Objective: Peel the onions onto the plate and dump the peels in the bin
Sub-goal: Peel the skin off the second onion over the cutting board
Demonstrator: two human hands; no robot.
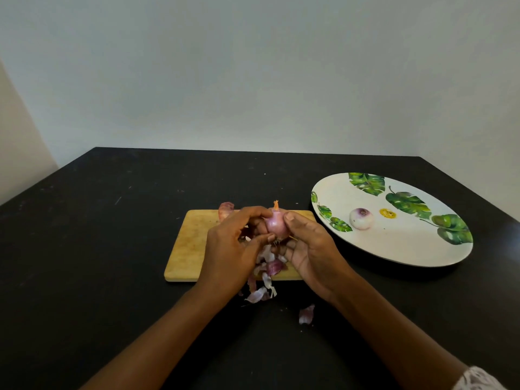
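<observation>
Above a pale rectangular wooden cutting board [188,243] on a black table [84,249], the left hand [233,243] and the right hand [312,249] together grip a small pink-purple onion [277,225] with an orange stem tip, fingers and thumbs curled around it. Loose purple-and-white onion peels [267,274] lie below the hands, spilling over the board's near edge onto the table. To the right, apart from the board, a peeled whitish onion [361,219] sits on a large white plate [399,249] printed with green leaves.
</observation>
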